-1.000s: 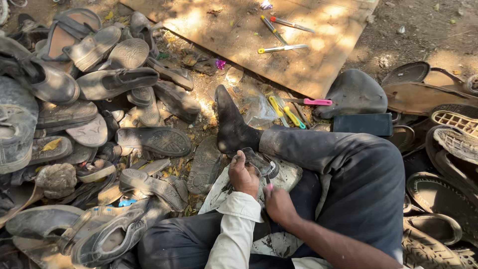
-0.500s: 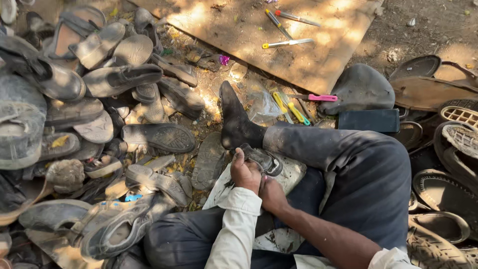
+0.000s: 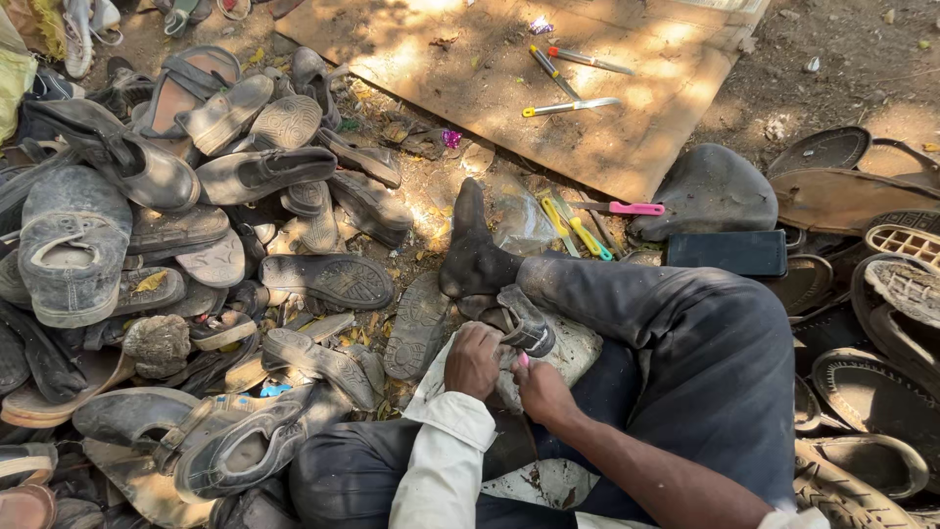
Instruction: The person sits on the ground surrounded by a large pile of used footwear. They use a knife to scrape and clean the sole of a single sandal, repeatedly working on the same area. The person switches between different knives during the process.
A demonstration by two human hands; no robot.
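- The pink tool (image 3: 523,360) in the right hand (image 3: 541,391) shows only as a small tip above the knuckles; its kind cannot be made out.
- The dark shoe piece (image 3: 523,323) is partly covered by both hands, so its full shape is unclear; it looks like a grey, worn sole or upper.
- The left hand (image 3: 473,360) is closed around the near end of the shoe piece, fingers curled over it, with a cream sleeve (image 3: 446,460) running off the bottom edge.
- The right hand is clenched on the pink tool, just right of the shoe piece and touching it; the bare forearm leaves the frame at the bottom.
- The shoe piece lies between the two hands, on a pale cloth (image 3: 568,348) over the person's lap, just below the bent leg in dark trousers (image 3: 685,333).
- Left of the shoe piece is a large heap of old shoes and sandals (image 3: 176,225) on bare earth.
- Above the shoe piece a flat board (image 3: 490,69) lies on the ground in dappled sunlight, with a few hand tools (image 3: 573,83) on it.
- Right of the shoe piece are dark soles (image 3: 862,372), cut off by the frame edge.
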